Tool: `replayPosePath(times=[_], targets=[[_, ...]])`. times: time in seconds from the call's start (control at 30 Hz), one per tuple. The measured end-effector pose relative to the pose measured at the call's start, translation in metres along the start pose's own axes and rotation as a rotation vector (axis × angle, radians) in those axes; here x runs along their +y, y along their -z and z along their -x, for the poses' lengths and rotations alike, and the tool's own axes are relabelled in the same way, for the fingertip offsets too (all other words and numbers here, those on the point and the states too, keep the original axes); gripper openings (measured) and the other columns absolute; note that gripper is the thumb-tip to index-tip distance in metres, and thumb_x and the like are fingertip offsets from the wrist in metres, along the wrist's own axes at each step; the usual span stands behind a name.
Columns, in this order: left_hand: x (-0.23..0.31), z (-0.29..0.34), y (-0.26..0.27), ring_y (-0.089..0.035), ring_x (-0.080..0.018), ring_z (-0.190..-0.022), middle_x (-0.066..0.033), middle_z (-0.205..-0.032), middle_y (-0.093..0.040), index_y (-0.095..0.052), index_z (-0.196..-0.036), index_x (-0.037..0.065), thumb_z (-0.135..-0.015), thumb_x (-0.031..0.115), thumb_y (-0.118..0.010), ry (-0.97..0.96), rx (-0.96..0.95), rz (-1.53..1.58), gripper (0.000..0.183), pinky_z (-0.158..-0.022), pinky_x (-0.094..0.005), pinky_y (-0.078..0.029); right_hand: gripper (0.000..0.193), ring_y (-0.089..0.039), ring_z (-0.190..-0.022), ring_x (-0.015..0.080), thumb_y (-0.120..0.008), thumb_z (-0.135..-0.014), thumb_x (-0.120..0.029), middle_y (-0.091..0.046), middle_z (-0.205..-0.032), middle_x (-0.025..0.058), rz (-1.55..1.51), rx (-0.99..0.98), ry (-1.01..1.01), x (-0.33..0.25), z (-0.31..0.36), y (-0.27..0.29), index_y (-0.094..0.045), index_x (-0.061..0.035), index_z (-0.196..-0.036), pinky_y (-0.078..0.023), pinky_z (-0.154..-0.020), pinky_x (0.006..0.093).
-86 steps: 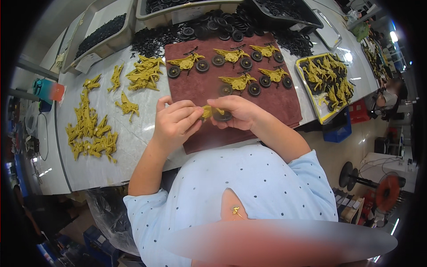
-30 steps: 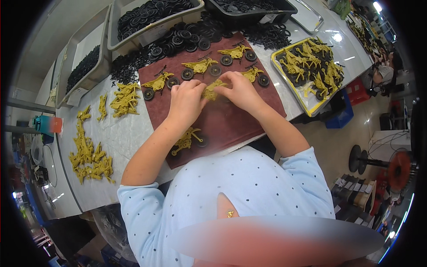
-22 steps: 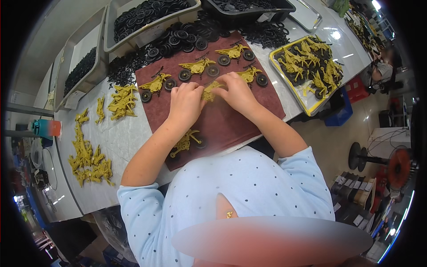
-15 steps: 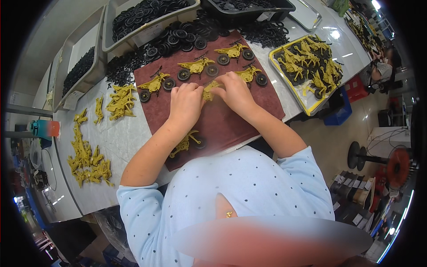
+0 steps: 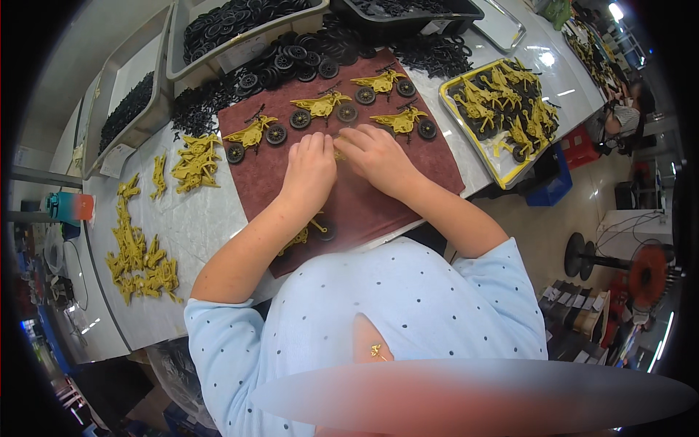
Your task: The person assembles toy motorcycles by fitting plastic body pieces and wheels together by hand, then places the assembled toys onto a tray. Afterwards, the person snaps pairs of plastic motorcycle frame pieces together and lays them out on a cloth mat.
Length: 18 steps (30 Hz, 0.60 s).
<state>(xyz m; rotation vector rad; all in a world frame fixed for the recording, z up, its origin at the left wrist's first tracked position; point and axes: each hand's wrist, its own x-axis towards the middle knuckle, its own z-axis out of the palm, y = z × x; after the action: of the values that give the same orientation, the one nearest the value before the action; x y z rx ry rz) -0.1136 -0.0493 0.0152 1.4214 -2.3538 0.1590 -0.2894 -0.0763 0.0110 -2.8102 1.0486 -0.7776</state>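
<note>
The left hand (image 5: 312, 166) and right hand (image 5: 377, 160) meet, pinching a mostly hidden yellow toy part (image 5: 338, 152) between them, just short of the toy motorbikes (image 5: 314, 106) beyond. Fitting seems the step in hand; the next move calls for steady, careful finger pressure.

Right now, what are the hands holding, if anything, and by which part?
The left hand and right hand hold a yellow piece between them, but they hide most of it, so the part gripped cannot be told.
</note>
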Motion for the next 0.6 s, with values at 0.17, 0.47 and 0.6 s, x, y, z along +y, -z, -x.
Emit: replayPosePath(times=[0.17, 0.47, 0.6], targets=[[-0.014, 0.004, -0.006, -0.06, -0.026, -0.08, -0.0142, -0.086, -0.06, -0.058, -0.097, -0.006, -0.075, 0.006, -0.057, -0.092, 0.122, 0.04, 0.026, -0.071, -0.0336, -0.051, 0.036, -0.055, -0.107, 0.023, -0.066, -0.072, -0.011, -0.061, -0.112, 0.0041, 0.02, -0.012, 0.046, 0.004, -0.012, 0.007, -0.06, -0.0112, -0.108, -0.041, -0.091, 0.0366], [-0.026, -0.001, 0.007, -0.064, -0.0263, -0.074, -0.0126, -0.082, -0.061, -0.059, -0.096, -0.001, -0.079, 0.012, -0.062, -0.126, 0.1, 0.235, 0.021, -0.064, -0.0344, -0.054, 0.018, -0.058, -0.086, 0.0152, -0.065, -0.071, -0.018, -0.064, -0.089, -0.0022, 0.072, 0.168, 0.127, 0.008, -0.024, -0.001, -0.064, -0.012, -0.087, -0.041, -0.079, 0.0336], [-0.027, 0.001, 0.007, -0.063, -0.0283, -0.073, -0.0121, -0.081, -0.062, -0.061, -0.093, 0.0, -0.079, 0.012, -0.065, -0.098, 0.076, 0.255, 0.02, -0.065, -0.0368, -0.053, 0.022, -0.061, -0.09, 0.0168, -0.068, -0.069, -0.014, -0.065, -0.094, -0.0006, 0.048, 0.09, 0.077, 0.004, -0.023, -0.001, -0.063, -0.0113, -0.09, -0.04, -0.083, 0.033]])
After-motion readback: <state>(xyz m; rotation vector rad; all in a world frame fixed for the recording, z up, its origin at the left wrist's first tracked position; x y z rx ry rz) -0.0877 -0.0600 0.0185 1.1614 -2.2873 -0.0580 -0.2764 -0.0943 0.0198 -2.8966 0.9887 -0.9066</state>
